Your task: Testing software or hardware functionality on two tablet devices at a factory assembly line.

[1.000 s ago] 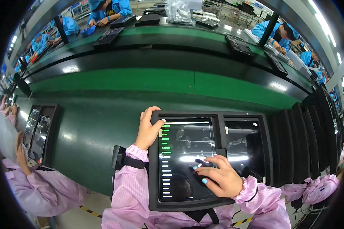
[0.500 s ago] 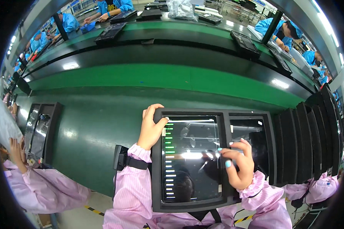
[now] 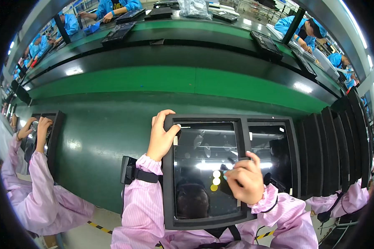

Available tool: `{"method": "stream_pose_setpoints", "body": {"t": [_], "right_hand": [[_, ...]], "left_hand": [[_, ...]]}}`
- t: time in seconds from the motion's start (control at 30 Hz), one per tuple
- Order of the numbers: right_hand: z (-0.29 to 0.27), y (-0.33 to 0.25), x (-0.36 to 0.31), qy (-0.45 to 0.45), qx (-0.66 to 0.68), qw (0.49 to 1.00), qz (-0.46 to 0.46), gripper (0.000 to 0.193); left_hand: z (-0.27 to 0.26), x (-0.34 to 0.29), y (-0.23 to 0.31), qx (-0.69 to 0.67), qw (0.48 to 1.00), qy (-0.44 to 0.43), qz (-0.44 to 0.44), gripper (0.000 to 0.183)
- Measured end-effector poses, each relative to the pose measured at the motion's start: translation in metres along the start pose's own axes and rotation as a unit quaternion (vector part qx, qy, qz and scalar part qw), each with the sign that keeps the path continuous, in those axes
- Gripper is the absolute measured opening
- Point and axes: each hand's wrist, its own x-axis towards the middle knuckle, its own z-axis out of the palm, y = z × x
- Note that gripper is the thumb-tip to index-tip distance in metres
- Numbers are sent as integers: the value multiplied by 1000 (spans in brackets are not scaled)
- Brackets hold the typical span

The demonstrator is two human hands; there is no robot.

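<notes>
A black foam tray (image 3: 168, 166) with two compartments lies in front of me, tilted slightly. Its larger left compartment holds a tablet (image 3: 195, 162) whose dark screen shows two white dots and a yellow one. In the narrower right compartment sits a second dark glossy panel (image 3: 264, 143). My left hand (image 3: 162, 135) is closed on the tray's upper left corner, its thumb over the tablet's corner. Over the right side of the screen, my right hand (image 3: 246, 180) has bent fingers and holds nothing visible. Its fingertips are beside the dots; whether they touch the glass I cannot tell.
Several black foam trays (image 3: 320, 153) stand upright in a row at the right. At the left, a co-worker's hands (image 3: 41, 128) are over another tray (image 3: 56, 143). Beyond the green bench runs a line bearing dark devices (image 3: 265, 45), with people in blue at its far side.
The lines of text on the tablet have gone, and dots now show on a dark screen. My right hand has moved left and down, its fingers more curled. My left hand keeps its hold.
</notes>
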Motion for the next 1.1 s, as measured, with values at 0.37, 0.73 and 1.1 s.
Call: {"method": "stream_pose_setpoints", "body": {"t": [0.37,0.73,1.1], "right_hand": [[5,-7,9,-169,86,981,-38,27],[-30,2,10,-67,105,990,71,21],[-3,7,8,-155,99,983,28,25]], "left_hand": [[0,1,-2,5,1000,0,19,35],[-5,0,-1,13,1000,0,26,34],[-5,2,1,2,1000,-8,-6,35]]}}
